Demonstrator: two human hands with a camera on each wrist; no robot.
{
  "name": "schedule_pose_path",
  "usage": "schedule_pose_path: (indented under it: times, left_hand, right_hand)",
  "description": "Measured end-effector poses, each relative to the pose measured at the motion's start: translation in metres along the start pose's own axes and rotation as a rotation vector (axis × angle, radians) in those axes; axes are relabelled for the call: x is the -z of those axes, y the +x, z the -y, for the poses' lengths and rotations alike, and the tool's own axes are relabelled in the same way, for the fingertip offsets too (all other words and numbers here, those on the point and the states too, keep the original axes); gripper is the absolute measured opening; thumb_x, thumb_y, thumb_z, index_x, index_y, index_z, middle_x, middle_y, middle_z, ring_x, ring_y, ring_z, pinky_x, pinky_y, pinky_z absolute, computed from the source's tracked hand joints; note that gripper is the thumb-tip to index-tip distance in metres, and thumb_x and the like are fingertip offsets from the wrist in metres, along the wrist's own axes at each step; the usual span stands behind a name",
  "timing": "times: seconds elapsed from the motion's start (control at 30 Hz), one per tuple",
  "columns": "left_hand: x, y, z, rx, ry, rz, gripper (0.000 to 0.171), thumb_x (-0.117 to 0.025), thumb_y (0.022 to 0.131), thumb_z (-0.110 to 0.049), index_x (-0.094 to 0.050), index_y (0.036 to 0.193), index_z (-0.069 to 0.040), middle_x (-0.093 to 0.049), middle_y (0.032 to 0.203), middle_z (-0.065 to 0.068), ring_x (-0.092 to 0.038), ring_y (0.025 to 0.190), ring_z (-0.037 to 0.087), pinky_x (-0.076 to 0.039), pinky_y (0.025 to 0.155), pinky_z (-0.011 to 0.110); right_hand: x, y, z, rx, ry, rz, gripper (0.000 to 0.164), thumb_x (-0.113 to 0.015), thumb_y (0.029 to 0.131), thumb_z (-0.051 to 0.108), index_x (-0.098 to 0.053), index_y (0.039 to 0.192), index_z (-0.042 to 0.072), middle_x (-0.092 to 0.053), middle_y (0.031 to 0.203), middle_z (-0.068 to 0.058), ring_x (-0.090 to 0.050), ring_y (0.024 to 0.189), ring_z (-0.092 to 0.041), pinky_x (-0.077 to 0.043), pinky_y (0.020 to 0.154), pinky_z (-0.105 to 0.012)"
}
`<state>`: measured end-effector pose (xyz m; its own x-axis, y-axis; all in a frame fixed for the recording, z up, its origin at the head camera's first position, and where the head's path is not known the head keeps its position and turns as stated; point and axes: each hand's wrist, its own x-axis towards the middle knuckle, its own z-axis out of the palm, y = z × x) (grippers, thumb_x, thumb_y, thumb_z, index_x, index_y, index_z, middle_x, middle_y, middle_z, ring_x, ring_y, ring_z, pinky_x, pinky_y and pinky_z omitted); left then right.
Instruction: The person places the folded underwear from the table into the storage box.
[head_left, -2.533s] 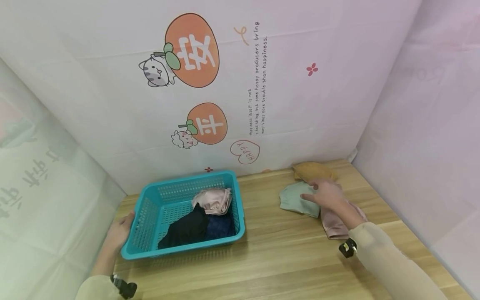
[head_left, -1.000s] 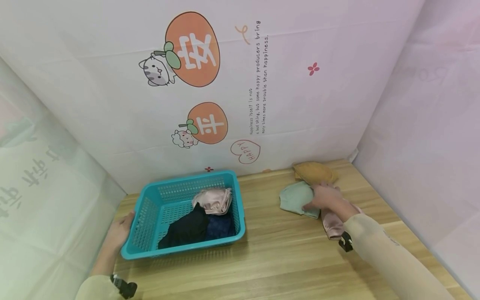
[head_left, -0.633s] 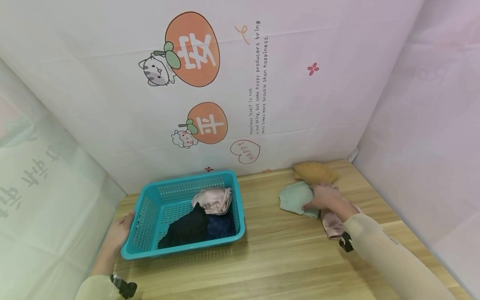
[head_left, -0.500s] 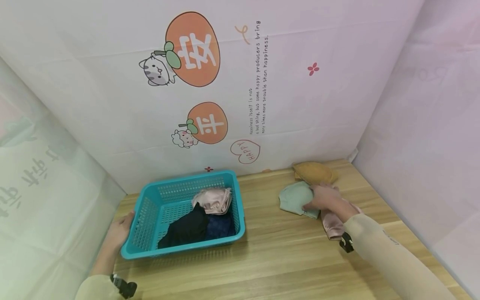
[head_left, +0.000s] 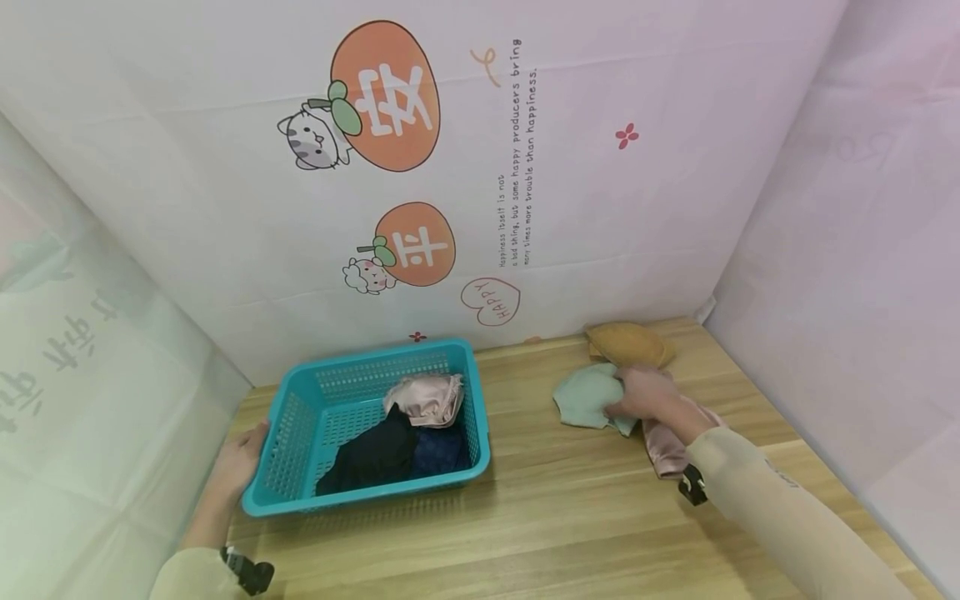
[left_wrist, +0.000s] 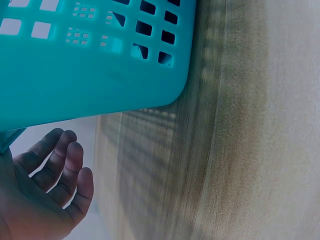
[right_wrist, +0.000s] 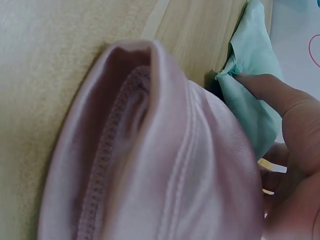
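Note:
My left hand [head_left: 237, 460] is at the left rim of a turquoise plastic basket [head_left: 253, 500]. In the left wrist view, its loosely bent fingers [left_wrist: 75, 155] lie below the rim, with the thumb hidden. Over on the right, my right hand [head_left: 649, 393] pinches the near right edge of a folded mint-green garment [head_left: 588, 396]. The right wrist view shows the thumb [right_wrist: 267, 87] pressed to its edge; the other fingers are partly hidden behind. A folded pink satin garment [head_left: 667, 450] lies under the right wrist, and a mustard folded garment [head_left: 630, 343] lies just behind the hand.
Inside the basket are a black garment [head_left: 371, 454], a dark blue one [head_left: 438, 450] and a pale pink satin one [head_left: 427, 400]. The wooden table [head_left: 525, 517] meets a printed cloth wall [head_left: 570, 208] at the back, with cloth walls at both sides.
My right hand came down onto the mint-green garment and closed on its edge. The garment has just shifted slightly left and bunched up. My left hand and the basket have stayed in place.

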<state>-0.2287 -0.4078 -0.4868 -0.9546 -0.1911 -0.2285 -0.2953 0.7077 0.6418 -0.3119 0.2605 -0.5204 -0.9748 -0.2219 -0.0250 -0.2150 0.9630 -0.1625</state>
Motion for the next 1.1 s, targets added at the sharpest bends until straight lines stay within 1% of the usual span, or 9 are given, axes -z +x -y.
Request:
schedule_pose_path:
  times: [0.1,0.2,0.3,0.47,0.6,0.67,0.9,1.0,1.1]
  left_hand:
    - [0.000,0.000,-0.001,0.001,0.000,-0.002,0.098,-0.011,0.099,-0.071,-0.034,0.148,0.012,-0.053,0.132,0.038,-0.065,0.105,0.037,-0.052,0.071,0.029]
    - [0.000,0.001,-0.001,0.004,0.001,-0.002,0.098,-0.011,0.099,-0.070,-0.035,0.147,0.012,-0.054,0.130,0.037,-0.065,0.103,0.035,-0.051,0.071,0.029]
    - [0.000,0.002,0.000,0.007,0.000,-0.001,0.096,-0.011,0.100,-0.069,-0.035,0.147,0.012,-0.055,0.130,0.037,-0.065,0.103,0.035,-0.052,0.071,0.029]
    - [-0.001,0.002,0.000,0.009,-0.004,0.003,0.098,-0.011,0.099,-0.070,-0.034,0.148,0.011,-0.051,0.135,0.038,-0.062,0.110,0.043,-0.055,0.079,0.040]
    - [-0.001,0.002,-0.001,0.013,-0.006,0.007,0.099,-0.010,0.098,-0.071,-0.032,0.149,0.011,-0.048,0.139,0.038,-0.059,0.117,0.047,-0.054,0.085,0.046]
    - [-0.001,0.002,-0.001,0.013,-0.005,0.006,0.099,-0.009,0.098,-0.071,-0.032,0.149,0.010,-0.047,0.140,0.038,-0.058,0.118,0.047,-0.054,0.086,0.047]
    - [-0.001,0.002,-0.002,0.034,0.007,0.009,0.098,-0.006,0.099,-0.069,-0.030,0.150,0.010,-0.040,0.146,0.039,-0.048,0.128,0.053,-0.049,0.097,0.057]
    - [-0.001,0.002,-0.002,0.043,0.005,0.014,0.098,-0.005,0.099,-0.070,-0.029,0.151,0.009,-0.037,0.148,0.039,-0.045,0.131,0.054,-0.046,0.100,0.060]
    - [-0.001,0.002,-0.003,0.037,0.003,0.012,0.097,-0.005,0.099,-0.069,-0.030,0.151,0.010,-0.039,0.147,0.039,-0.046,0.130,0.054,-0.048,0.098,0.058]
  right_hand:
    - [-0.001,0.002,0.000,0.004,0.000,0.003,0.075,-0.080,0.075,0.054,-0.064,0.126,0.003,-0.071,0.117,-0.018,-0.064,0.105,-0.040,-0.048,0.089,-0.064]
    - [-0.001,0.002,0.001,0.003,0.000,-0.002,0.073,-0.080,0.075,0.053,-0.064,0.126,0.003,-0.071,0.118,-0.018,-0.064,0.108,-0.040,-0.047,0.091,-0.064]
    - [-0.002,0.002,0.002,0.004,-0.005,-0.016,0.072,-0.080,0.074,0.052,-0.065,0.125,0.003,-0.071,0.116,-0.018,-0.064,0.106,-0.039,-0.048,0.090,-0.063]
    - [-0.002,0.003,0.005,0.007,0.001,-0.031,0.064,-0.081,0.073,0.047,-0.069,0.117,0.003,-0.073,0.099,-0.011,-0.063,0.087,-0.027,-0.051,0.079,-0.055]
    - [-0.003,0.005,0.006,0.009,0.011,-0.041,0.051,-0.081,0.070,0.044,-0.071,0.103,0.006,-0.065,0.079,-0.002,-0.056,0.073,-0.020,-0.047,0.070,-0.047]
    - [-0.003,0.006,0.006,0.008,0.017,-0.048,0.045,-0.081,0.070,0.043,-0.071,0.097,0.008,-0.062,0.074,0.001,-0.054,0.071,-0.019,-0.045,0.067,-0.043]
    - [-0.001,0.007,0.010,0.020,0.060,-0.071,0.031,-0.081,0.070,0.040,-0.066,0.080,0.015,-0.057,0.066,0.003,-0.051,0.064,-0.017,-0.039,0.057,-0.032]
    - [0.003,0.006,0.014,0.025,0.086,-0.079,0.030,-0.081,0.071,0.038,-0.065,0.080,0.014,-0.056,0.066,0.002,-0.050,0.063,-0.017,-0.038,0.056,-0.031]
    - [0.005,0.005,0.017,0.024,0.112,-0.090,0.029,-0.080,0.072,0.037,-0.066,0.081,0.013,-0.057,0.067,0.002,-0.050,0.064,-0.017,-0.038,0.056,-0.031]
